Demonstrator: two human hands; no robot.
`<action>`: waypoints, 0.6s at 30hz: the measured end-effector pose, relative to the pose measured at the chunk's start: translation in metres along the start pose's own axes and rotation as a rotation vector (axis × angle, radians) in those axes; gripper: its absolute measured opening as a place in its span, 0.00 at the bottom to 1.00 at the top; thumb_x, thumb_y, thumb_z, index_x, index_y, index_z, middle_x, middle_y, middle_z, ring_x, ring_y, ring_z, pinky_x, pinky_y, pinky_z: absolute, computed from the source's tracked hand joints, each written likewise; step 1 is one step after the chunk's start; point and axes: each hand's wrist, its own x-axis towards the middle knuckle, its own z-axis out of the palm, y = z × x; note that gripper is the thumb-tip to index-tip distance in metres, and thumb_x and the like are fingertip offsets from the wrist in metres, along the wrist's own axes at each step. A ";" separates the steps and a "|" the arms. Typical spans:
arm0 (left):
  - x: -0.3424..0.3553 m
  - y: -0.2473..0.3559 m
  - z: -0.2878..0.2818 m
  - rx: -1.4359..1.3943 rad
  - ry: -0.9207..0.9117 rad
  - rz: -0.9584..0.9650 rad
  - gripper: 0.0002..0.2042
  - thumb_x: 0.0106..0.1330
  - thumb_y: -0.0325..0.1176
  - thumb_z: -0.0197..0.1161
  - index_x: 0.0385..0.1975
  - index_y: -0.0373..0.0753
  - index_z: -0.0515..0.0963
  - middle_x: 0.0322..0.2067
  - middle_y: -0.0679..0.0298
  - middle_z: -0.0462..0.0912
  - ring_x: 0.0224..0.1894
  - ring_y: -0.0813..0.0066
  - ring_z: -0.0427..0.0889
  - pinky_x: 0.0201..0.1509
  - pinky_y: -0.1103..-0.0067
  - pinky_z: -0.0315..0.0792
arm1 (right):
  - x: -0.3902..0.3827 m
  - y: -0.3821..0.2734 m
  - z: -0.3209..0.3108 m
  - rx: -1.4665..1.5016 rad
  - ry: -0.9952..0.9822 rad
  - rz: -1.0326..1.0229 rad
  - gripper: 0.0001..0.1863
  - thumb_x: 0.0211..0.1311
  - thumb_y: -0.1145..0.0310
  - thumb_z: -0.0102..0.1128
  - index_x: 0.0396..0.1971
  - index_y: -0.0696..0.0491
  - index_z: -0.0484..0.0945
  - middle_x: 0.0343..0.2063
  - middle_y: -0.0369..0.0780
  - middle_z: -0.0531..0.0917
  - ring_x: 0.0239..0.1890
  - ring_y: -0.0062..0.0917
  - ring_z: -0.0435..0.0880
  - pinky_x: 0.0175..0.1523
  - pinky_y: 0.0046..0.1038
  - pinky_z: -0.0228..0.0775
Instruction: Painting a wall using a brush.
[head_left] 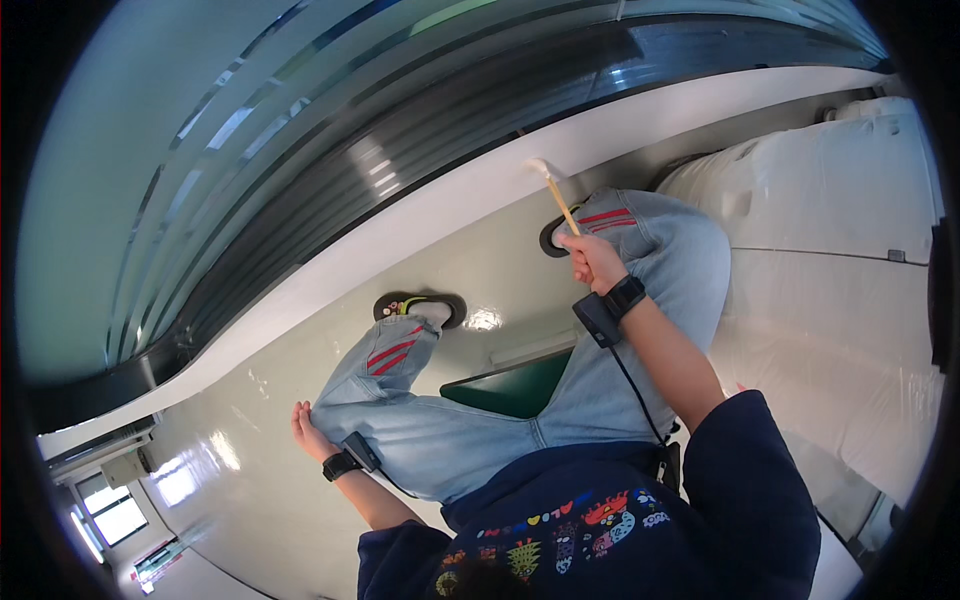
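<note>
My right hand grips a thin brush by its yellow wooden handle. The brush's pale head points up toward the long white curved ledge; I cannot tell whether it touches it. My left hand rests beside my left leg with nothing in it and its fingers loosely apart. A dark band with a small black device sits on each wrist.
I sit on a green seat. Above the ledge is a curved dark panel with striped glass. At the right stand bulky plastic-wrapped white items. A window shows at the lower left, beyond the glossy floor.
</note>
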 end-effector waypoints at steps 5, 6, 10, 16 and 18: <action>-0.003 0.005 0.004 -0.007 -0.006 0.014 0.12 0.60 0.30 0.48 0.42 0.31 0.69 0.38 0.57 0.75 0.43 0.73 0.72 0.49 0.81 0.63 | 0.018 -0.015 -0.027 0.407 -0.006 -0.060 0.18 0.51 0.60 0.55 0.11 0.46 0.57 0.05 0.28 0.56 0.06 0.14 0.53 0.13 0.18 0.48; -0.004 0.006 0.003 0.011 -0.002 0.008 0.13 0.60 0.30 0.48 0.42 0.31 0.69 0.38 0.57 0.75 0.43 0.73 0.72 0.49 0.80 0.63 | 0.017 -0.026 -0.029 0.474 -0.057 -0.096 0.19 0.53 0.59 0.52 0.10 0.45 0.56 0.05 0.28 0.55 0.05 0.14 0.52 0.12 0.18 0.46; -0.006 0.011 0.006 0.041 0.005 0.005 0.13 0.60 0.30 0.47 0.43 0.31 0.69 0.39 0.56 0.74 0.44 0.72 0.71 0.49 0.80 0.63 | 0.013 -0.025 -0.007 0.281 -0.092 -0.039 0.19 0.55 0.57 0.48 0.10 0.45 0.55 0.04 0.28 0.54 0.04 0.14 0.49 0.09 0.19 0.42; -0.003 0.012 0.008 0.048 -0.002 -0.007 0.14 0.60 0.30 0.47 0.43 0.31 0.68 0.38 0.56 0.74 0.43 0.72 0.71 0.49 0.79 0.63 | 0.010 0.022 0.021 -0.525 -0.080 -0.035 0.17 0.52 0.57 0.49 0.15 0.55 0.64 0.06 0.33 0.63 0.04 0.20 0.63 0.08 0.24 0.57; -0.004 0.011 0.007 0.055 -0.009 0.002 0.14 0.60 0.30 0.47 0.43 0.31 0.68 0.38 0.56 0.74 0.43 0.72 0.71 0.49 0.79 0.63 | 0.009 0.023 0.024 -0.721 -0.213 -0.058 0.17 0.51 0.58 0.49 0.16 0.58 0.65 0.06 0.34 0.64 0.04 0.20 0.64 0.08 0.25 0.59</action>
